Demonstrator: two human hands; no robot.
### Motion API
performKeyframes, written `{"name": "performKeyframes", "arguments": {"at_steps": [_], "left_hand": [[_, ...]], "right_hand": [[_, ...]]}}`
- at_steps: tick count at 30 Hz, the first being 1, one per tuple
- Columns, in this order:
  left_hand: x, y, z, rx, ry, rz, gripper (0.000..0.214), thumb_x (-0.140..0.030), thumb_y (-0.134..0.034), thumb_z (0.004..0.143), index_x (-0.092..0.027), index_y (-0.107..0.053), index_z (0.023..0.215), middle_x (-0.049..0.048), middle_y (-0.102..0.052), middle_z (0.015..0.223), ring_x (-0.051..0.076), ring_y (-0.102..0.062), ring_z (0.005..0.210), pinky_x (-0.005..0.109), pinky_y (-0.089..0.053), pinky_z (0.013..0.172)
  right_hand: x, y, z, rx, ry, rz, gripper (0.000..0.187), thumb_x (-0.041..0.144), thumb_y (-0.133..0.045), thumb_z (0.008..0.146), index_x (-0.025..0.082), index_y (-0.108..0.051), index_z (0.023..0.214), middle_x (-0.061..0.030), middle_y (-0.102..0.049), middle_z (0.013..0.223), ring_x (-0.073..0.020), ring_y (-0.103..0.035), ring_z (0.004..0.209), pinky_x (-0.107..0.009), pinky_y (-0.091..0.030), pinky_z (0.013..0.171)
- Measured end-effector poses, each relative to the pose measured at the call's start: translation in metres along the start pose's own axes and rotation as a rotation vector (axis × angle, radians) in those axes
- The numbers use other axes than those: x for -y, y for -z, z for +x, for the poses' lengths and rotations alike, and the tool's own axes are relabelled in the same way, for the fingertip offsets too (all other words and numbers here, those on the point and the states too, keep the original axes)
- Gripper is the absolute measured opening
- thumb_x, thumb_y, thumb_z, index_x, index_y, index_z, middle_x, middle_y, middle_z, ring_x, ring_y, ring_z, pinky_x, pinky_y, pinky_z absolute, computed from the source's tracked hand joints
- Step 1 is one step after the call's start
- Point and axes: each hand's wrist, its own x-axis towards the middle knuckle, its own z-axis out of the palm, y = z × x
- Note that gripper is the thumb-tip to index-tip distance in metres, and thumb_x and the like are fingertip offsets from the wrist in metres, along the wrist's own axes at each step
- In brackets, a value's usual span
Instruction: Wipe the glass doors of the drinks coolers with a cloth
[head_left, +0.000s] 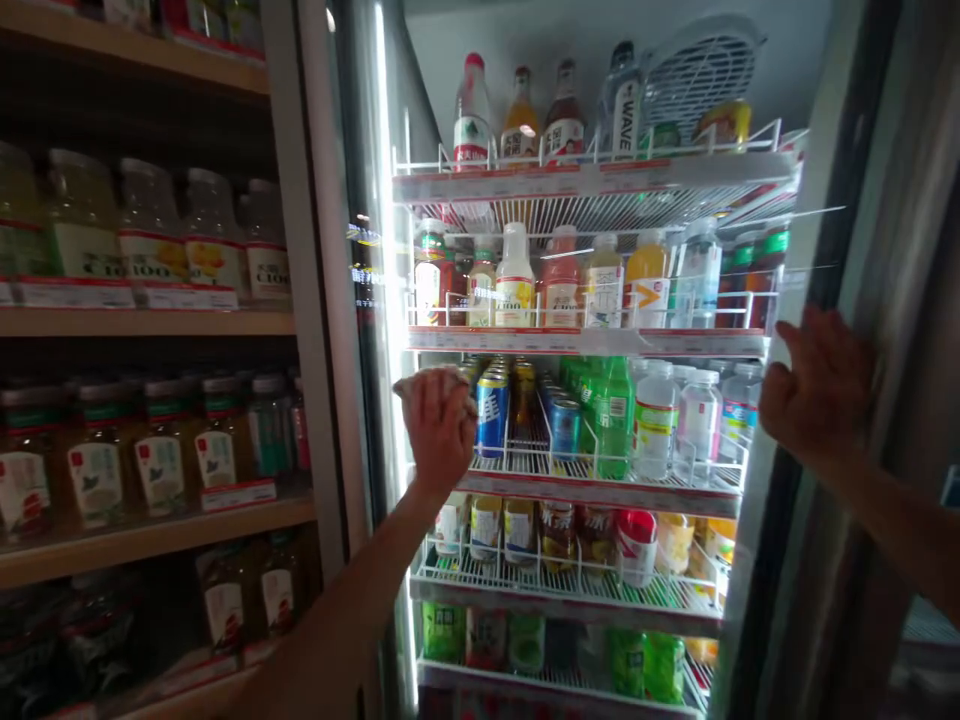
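Greyish, crumpled cloth (406,388) is lying under the person's left hand (442,425), near the left edge of a brightly lit drinks fridge with white wire shelves (570,488). Farther left, pale wooden shelves (150,322) are holding rows of clear plastic bottles with pale yellow contents (79,215) and, lower down, amber bottles with white labels (161,450). Coming rightward, the left hand is reaching up with its fingers close together, bending over the cloth and gripping it. Just beside that hand, a blue metal can with white lettering (492,412) is standing on the middle shelf; above, a clear bottle with a red cap (472,110) is standing on the top one. Farther right, a tall green plastic bottle (615,415) is showing brightly. At the far right, the right hand (821,385) is reaching to the fridge's dark upright edge (780,520), its blurred fingers looking extended and loosely spread; I'm not seeing clearly whether they are touching.
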Motion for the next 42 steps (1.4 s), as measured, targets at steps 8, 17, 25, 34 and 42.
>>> {"name": "performKeyframes", "arguments": {"at_steps": [8, 17, 25, 34, 42], "left_hand": [[-0.023, 0.0, -0.008, 0.236, -0.419, -0.065, 0.033, -0.028, -0.049, 0.085, -0.027, -0.053, 0.117, 0.0025, -0.045, 0.139, 0.023, -0.026, 0.137, 0.049, -0.021, 0.113], [-0.026, 0.008, -0.032, 0.217, -0.349, -0.076, 0.034, -0.023, -0.052, 0.082, -0.024, -0.055, 0.116, 0.0053, -0.04, 0.142, 0.026, -0.021, 0.139, 0.053, -0.02, 0.112], [0.034, 0.029, -0.04, 0.107, 0.105, 0.087, 0.044, -0.022, -0.051, 0.083, -0.021, -0.046, 0.127, 0.0131, -0.028, 0.148, 0.03, -0.023, 0.138, 0.056, -0.026, 0.108], [-0.035, 0.019, -0.063, 0.417, -0.562, -0.087, 0.039, -0.028, -0.054, 0.08, -0.029, -0.053, 0.12, 0.001, -0.049, 0.136, 0.023, -0.027, 0.137, 0.05, -0.019, 0.114], [0.016, 0.02, -0.026, 0.112, -0.067, 0.043, 0.035, -0.022, -0.052, 0.083, -0.019, -0.052, 0.118, 0.0143, -0.034, 0.144, 0.03, -0.025, 0.137, 0.053, -0.027, 0.108]], "right_hand": [[-0.003, -0.001, -0.003, -0.02, -0.012, 0.018, 0.048, 0.029, -0.037, 0.081, 0.014, -0.053, 0.124, -0.0125, -0.052, 0.132, -0.0265, -0.043, 0.128, -0.046, -0.038, 0.103], [-0.007, -0.001, -0.004, -0.026, -0.005, 0.026, 0.049, 0.031, -0.037, 0.08, 0.013, -0.055, 0.123, -0.0133, -0.054, 0.13, -0.0266, -0.044, 0.127, -0.046, -0.038, 0.103], [-0.006, -0.002, -0.007, -0.041, -0.004, 0.035, 0.049, 0.03, -0.036, 0.081, 0.014, -0.054, 0.125, -0.0127, -0.052, 0.132, -0.0266, -0.043, 0.128, -0.046, -0.036, 0.104], [-0.004, -0.001, -0.02, -0.029, -0.06, 0.053, 0.051, 0.027, -0.042, 0.079, 0.014, -0.052, 0.127, -0.0122, -0.05, 0.135, -0.0284, -0.041, 0.129, -0.048, -0.037, 0.104], [-0.002, 0.003, -0.021, 0.012, -0.064, 0.021, 0.05, 0.026, -0.04, 0.08, 0.013, -0.049, 0.128, -0.0144, -0.048, 0.136, -0.0277, -0.038, 0.131, -0.048, -0.035, 0.105]]}}
